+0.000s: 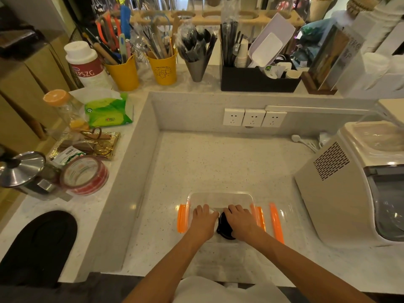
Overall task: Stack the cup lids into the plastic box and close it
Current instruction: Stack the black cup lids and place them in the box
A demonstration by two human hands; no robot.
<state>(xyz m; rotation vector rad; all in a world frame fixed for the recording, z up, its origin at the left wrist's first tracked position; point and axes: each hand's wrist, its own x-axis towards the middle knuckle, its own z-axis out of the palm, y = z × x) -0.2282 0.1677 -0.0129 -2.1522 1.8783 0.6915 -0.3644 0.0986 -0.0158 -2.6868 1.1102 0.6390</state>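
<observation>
Forearms reach forward over the counter (218, 162), palms down inside the clear plastic box (220, 196). Left hand (203, 220) covers something white; right hand (240, 220) presses black cup lids (223, 228); grip unclear.

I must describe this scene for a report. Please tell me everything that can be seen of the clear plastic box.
The clear plastic box is rectangular with rounded corners, see-through, and stands open on the speckled counter. An orange latch flap hangs at its left side and another at its right. Both hands reach inside: the left hand over something white, the right hand on the dark cup lids. A clear lid with an orange edge lies just right of it.
</observation>
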